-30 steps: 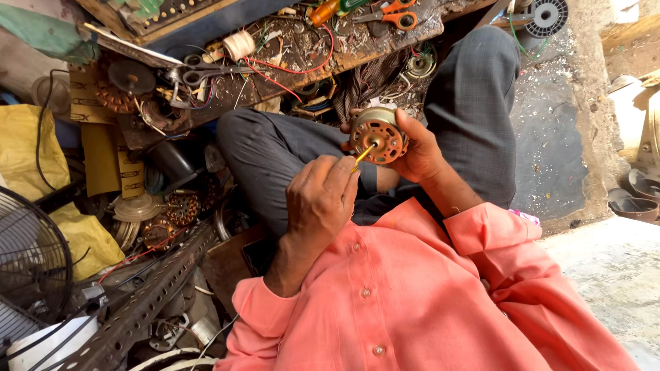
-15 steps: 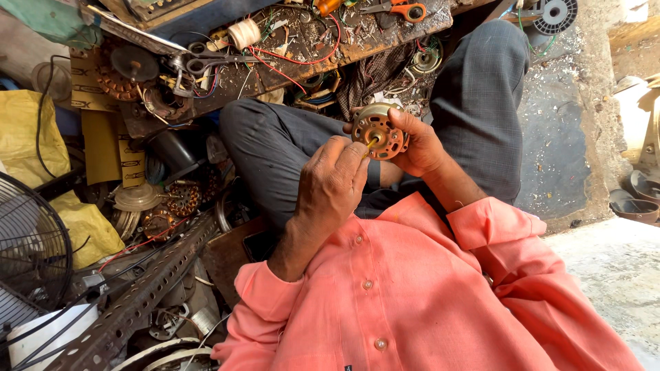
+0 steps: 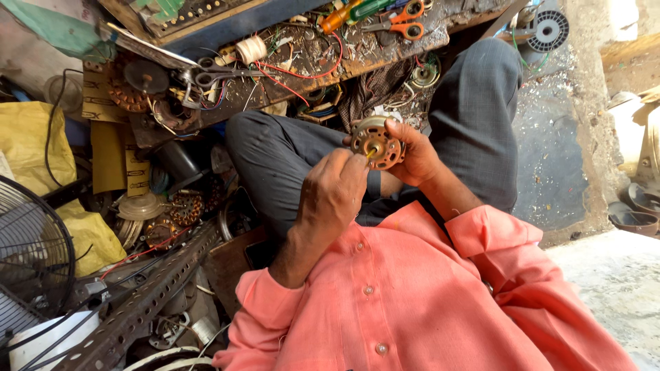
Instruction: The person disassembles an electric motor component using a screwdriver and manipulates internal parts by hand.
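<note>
- Left hand [image 3: 337, 196]: fingers closed on a thin yellow tool [image 3: 370, 154]; keep its tip square to the motor centre.
- Motor [image 3: 375, 143]: held above the lap, below the cluttered counter [image 3: 323, 58].
- Right hand [image 3: 412, 154]: fingers clasp the motor rim; hold it steady against tool pressure.

The person wears a salmon-pink shirt [image 3: 419, 302] with small matching buttons down the front. Its sleeves are rolled to the forearms. The trousers [image 3: 474, 117] are grey.
</note>
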